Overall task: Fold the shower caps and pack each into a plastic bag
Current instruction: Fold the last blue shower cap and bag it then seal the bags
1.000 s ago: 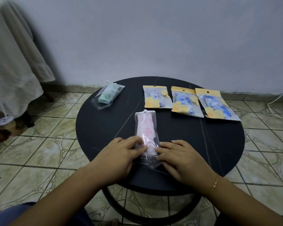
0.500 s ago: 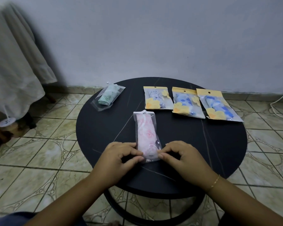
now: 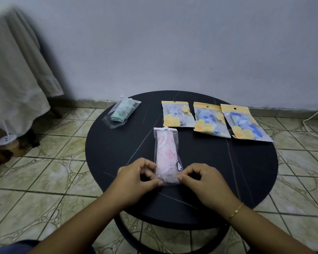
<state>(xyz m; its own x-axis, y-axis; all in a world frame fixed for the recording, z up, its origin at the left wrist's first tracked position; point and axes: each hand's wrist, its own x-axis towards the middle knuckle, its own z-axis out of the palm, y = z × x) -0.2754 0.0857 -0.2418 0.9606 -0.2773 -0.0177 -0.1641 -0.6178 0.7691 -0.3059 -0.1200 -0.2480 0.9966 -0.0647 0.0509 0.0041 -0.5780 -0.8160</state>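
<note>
My left hand point(image 3: 136, 177) and right hand point(image 3: 203, 180) pinch the near end of the light, slippery plastic bag point(image 3: 166, 154) with the soft pink cap, probably at its flap.

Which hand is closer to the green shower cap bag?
The left hand. The green shower cap bag lies at the table's far left, beyond it. The right hand is further off, on the pink bag's other side.
</note>
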